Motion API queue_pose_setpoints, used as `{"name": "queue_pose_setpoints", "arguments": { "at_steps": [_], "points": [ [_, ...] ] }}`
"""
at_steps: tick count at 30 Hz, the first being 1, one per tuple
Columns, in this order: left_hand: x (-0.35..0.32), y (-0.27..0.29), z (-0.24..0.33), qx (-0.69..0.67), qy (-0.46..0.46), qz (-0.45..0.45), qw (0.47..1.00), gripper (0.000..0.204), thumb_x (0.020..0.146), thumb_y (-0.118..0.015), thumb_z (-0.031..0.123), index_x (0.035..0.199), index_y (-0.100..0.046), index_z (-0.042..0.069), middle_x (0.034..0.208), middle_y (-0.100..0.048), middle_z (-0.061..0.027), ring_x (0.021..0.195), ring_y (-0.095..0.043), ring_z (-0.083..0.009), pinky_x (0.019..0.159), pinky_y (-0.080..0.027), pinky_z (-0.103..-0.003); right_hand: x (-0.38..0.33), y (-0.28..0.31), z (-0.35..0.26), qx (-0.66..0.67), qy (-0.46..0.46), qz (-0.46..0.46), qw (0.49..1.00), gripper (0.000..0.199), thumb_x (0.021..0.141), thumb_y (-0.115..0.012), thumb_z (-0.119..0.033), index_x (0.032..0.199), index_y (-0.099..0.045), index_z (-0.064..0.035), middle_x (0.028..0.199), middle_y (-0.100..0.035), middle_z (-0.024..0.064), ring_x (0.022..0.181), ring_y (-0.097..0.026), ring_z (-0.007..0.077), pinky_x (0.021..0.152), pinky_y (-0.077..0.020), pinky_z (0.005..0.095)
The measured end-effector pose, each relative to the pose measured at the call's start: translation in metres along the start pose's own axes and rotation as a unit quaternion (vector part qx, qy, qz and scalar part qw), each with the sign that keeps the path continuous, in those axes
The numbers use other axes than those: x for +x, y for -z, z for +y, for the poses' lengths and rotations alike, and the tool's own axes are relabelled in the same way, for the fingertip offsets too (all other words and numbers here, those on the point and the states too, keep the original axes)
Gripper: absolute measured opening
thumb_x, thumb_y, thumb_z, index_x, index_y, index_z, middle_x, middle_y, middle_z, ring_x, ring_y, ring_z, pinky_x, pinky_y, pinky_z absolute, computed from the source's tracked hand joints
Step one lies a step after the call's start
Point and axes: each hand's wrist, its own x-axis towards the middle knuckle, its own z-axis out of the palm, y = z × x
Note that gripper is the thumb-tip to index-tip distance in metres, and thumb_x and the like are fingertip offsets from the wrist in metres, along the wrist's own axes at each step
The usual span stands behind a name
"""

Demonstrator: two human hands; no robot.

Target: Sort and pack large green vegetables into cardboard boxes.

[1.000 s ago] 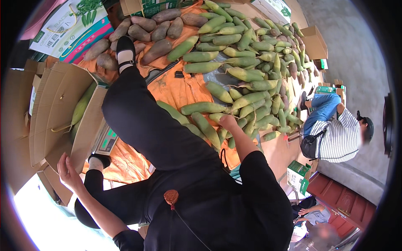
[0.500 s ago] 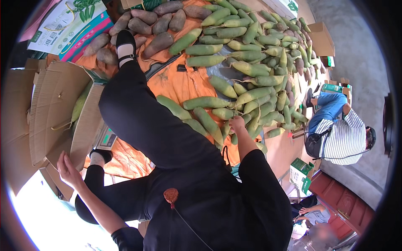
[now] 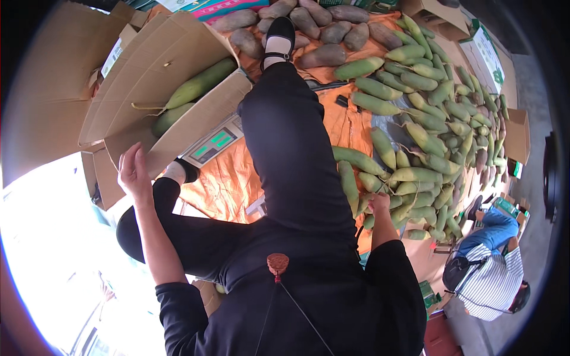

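Observation:
A wide heap of long green radishes (image 3: 418,175) lies to my right, many with thin pale roots. My right hand (image 3: 378,203) is at the heap's near edge, its fingers curled closed around the tip of a radish, which they partly hide. On my left, a tall open cardboard box (image 3: 196,121) leans with its mouth toward me, and green radishes (image 3: 202,83) lie inside. My left hand (image 3: 135,175) is raised by the box's near corner, fingers stretched upward and holding nothing visible. A scale's display (image 3: 212,146) with green-lit readouts shows beside the box.
Dark reddish tubers (image 3: 323,56) lie beyond my outstretched foot on an orange sheet (image 3: 228,184). Other cartons (image 3: 515,133) stand around the heap. At the right, a person in a striped shirt (image 3: 487,276) sits low. My bent legs lie between the box and the heap.
My view has turned left, so the scene has shifted right and more of the box's inside shows. My left hand's fingers have drawn closer together; my right hand stays at the heap.

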Motion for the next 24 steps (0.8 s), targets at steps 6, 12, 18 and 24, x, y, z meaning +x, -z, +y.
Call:
{"name": "queue_pose_setpoints", "arguments": {
  "at_steps": [6, 12, 18, 24],
  "points": [
    [0.000, 0.003, 0.001, 0.008, 0.014, -0.011, 1.000, 0.012, 0.088, -0.060, 0.007, 0.097, -0.067, 0.003, 0.088, -0.066, -0.0068, 0.080, -0.062, -0.0147, 0.073, -0.049, -0.026, -0.001, -0.020, -0.005, -0.033, 0.036, 0.041, 0.998, 0.024, 0.079, -0.069, -0.014, 0.098, -0.056, -0.0057, 0.069, -0.056, 0.0077, 0.052, -0.055, 0.0187, 0.045, -0.0458, 0.0321],
    [0.000, 0.006, 0.006, 0.001, 0.020, -0.016, 1.000, 0.012, 0.089, -0.060, 0.008, 0.097, -0.067, 0.003, 0.089, -0.066, -0.0070, 0.082, -0.062, -0.0151, 0.073, -0.048, -0.026, 0.013, -0.027, -0.001, -0.123, 0.102, 0.068, 0.985, 0.020, 0.079, -0.068, -0.018, 0.090, -0.059, -0.0039, 0.069, -0.061, 0.0118, 0.055, -0.060, 0.0227, 0.052, -0.0486, 0.0368],
    [0.002, 0.003, 0.007, -0.004, 0.005, -0.019, 1.000, 0.012, 0.089, -0.059, 0.008, 0.097, -0.067, 0.003, 0.088, -0.066, -0.0070, 0.082, -0.062, -0.0158, 0.073, -0.048, -0.027, 0.031, -0.021, 0.016, -0.228, 0.227, 0.132, 0.938, 0.015, 0.077, -0.065, -0.011, 0.090, -0.062, -0.0039, 0.077, -0.064, 0.0112, 0.064, -0.062, 0.0231, 0.061, -0.0498, 0.0365],
    [0.001, 0.004, 0.007, -0.012, 0.016, -0.016, 1.000, 0.012, 0.089, -0.060, 0.008, 0.097, -0.067, 0.003, 0.089, -0.066, -0.0074, 0.082, -0.062, -0.0165, 0.074, -0.048, -0.027, 0.011, -0.014, 0.018, -0.148, 0.219, 0.156, 0.952, 0.016, 0.075, -0.064, -0.012, 0.088, -0.059, -0.0021, 0.079, -0.062, 0.0105, 0.076, -0.058, 0.0240, 0.073, -0.0466, 0.0362]
  ]
}}
